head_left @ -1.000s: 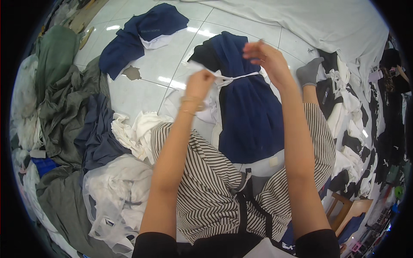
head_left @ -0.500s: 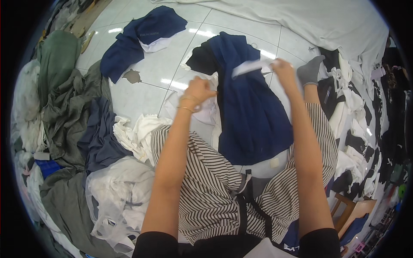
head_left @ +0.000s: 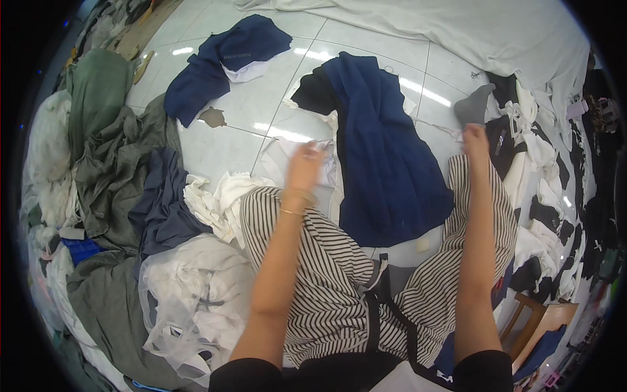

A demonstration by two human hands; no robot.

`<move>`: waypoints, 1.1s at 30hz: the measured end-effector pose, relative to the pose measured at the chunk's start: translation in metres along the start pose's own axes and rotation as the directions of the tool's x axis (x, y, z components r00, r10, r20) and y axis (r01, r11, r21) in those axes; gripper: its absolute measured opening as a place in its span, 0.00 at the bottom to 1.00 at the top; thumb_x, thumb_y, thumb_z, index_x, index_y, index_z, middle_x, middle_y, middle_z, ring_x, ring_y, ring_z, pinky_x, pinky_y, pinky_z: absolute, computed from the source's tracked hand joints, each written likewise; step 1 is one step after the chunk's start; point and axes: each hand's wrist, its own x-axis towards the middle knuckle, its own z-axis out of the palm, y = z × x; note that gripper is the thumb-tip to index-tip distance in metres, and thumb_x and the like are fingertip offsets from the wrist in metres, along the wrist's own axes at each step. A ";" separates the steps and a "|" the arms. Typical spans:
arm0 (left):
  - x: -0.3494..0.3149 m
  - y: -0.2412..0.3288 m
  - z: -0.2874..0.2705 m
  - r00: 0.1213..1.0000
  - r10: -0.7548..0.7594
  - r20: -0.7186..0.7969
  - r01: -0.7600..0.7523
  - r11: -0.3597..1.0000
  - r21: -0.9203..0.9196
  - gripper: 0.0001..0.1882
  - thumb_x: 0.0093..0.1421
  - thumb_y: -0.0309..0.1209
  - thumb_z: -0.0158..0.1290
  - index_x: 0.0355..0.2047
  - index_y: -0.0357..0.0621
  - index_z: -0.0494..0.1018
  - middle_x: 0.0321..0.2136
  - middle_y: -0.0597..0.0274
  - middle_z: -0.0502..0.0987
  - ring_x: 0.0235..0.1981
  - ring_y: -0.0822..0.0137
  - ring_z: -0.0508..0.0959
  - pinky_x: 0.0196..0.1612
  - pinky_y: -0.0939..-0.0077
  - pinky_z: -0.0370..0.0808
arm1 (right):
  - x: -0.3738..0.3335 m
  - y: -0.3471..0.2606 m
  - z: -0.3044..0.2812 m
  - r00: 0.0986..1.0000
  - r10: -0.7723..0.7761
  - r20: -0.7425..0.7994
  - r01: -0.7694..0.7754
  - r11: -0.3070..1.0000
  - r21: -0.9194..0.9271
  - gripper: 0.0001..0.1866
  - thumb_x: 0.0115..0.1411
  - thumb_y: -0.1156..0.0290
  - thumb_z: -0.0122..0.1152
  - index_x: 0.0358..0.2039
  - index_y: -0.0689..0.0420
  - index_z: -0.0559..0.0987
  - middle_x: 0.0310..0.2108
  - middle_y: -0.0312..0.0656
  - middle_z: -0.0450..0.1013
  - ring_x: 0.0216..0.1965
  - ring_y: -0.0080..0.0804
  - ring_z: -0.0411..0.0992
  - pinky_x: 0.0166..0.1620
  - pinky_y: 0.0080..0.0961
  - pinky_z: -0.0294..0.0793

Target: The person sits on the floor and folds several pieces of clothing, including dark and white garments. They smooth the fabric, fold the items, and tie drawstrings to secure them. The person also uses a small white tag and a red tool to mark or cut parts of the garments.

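Note:
A navy blue cloth piece (head_left: pixel 388 163) lies spread on the floor between my legs, with a black piece (head_left: pixel 315 95) at its upper left. My right hand (head_left: pixel 476 140) is closed to the right of the cloth, close to the grey sock (head_left: pixel 473 108) on my foot. From its fingers a thin white strip (head_left: pixel 436 126) trails left toward the blue cloth. My left hand (head_left: pixel 305 166) is smeared by motion left of the cloth, over a thin white piece (head_left: pixel 279 157); its fingers cannot be made out.
Another navy piece (head_left: pixel 222 59) with a white part lies at the far left. Grey-green cloth (head_left: pixel 108 176), dark blue cloth (head_left: pixel 166 209) and white fabric (head_left: pixel 189 287) are heaped on my left. Black and white scraps (head_left: pixel 539 215) lie on the right, near a wooden frame (head_left: pixel 539 323).
My right hand has moved right and toward me, away from the blue cloth, trailing the white strip. My left hand has moved slightly right and toward me.

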 end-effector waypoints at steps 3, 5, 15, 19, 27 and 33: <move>-0.063 0.030 0.071 0.992 -0.059 0.114 0.048 0.994 0.102 0.45 0.59 0.51 0.56 0.65 0.29 0.54 0.62 0.33 0.60 0.63 0.44 0.62 0.66 0.62 0.58 | -0.063 0.017 0.006 0.940 -0.265 0.213 0.331 0.857 -0.395 0.20 0.53 0.70 0.62 0.48 0.56 0.74 0.46 0.47 0.69 0.46 0.41 0.66 0.47 0.36 0.66; -0.086 0.018 0.090 0.995 0.042 0.092 -0.045 0.999 0.030 0.43 0.57 0.40 0.59 0.64 0.27 0.51 0.64 0.30 0.55 0.67 0.40 0.54 0.69 0.56 0.50 | -0.101 0.017 0.000 0.913 -0.335 0.234 0.407 0.793 -0.453 0.21 0.51 0.68 0.64 0.46 0.54 0.75 0.52 0.52 0.67 0.56 0.53 0.64 0.58 0.45 0.63; -0.113 0.039 0.082 0.963 0.240 0.122 -0.268 0.907 0.324 0.42 0.56 0.31 0.58 0.68 0.43 0.50 0.66 0.31 0.46 0.66 0.35 0.52 0.66 0.51 0.54 | -0.202 0.038 -0.139 0.947 -0.314 -0.064 0.164 0.646 -0.745 0.25 0.55 0.58 0.61 0.54 0.48 0.73 0.62 0.47 0.61 0.65 0.51 0.55 0.61 0.59 0.53; -0.135 0.067 0.102 0.867 0.441 0.232 -0.497 0.728 0.473 0.42 0.54 0.31 0.59 0.68 0.48 0.54 0.67 0.35 0.47 0.67 0.38 0.52 0.66 0.50 0.54 | -0.215 0.031 -0.125 0.949 -0.313 -0.048 0.185 0.672 -0.717 0.28 0.56 0.54 0.60 0.57 0.48 0.72 0.62 0.47 0.62 0.65 0.53 0.54 0.63 0.62 0.50; -0.159 0.078 0.161 0.756 0.407 0.513 -0.649 0.362 0.669 0.41 0.55 0.45 0.59 0.67 0.61 0.56 0.71 0.60 0.46 0.71 0.46 0.42 0.63 0.27 0.47 | -0.209 0.007 -0.085 0.942 -0.335 0.011 0.252 0.684 -0.685 0.20 0.55 0.59 0.60 0.46 0.53 0.80 0.57 0.45 0.68 0.65 0.52 0.55 0.64 0.60 0.48; -0.145 0.048 0.178 0.816 0.189 0.546 -0.577 0.235 0.782 0.43 0.57 0.52 0.54 0.70 0.64 0.50 0.71 0.62 0.47 0.72 0.49 0.42 0.60 0.21 0.43 | -0.209 0.015 -0.090 0.921 -0.388 -0.047 0.276 0.732 -0.623 0.16 0.54 0.59 0.61 0.40 0.52 0.81 0.54 0.40 0.69 0.62 0.46 0.57 0.63 0.56 0.50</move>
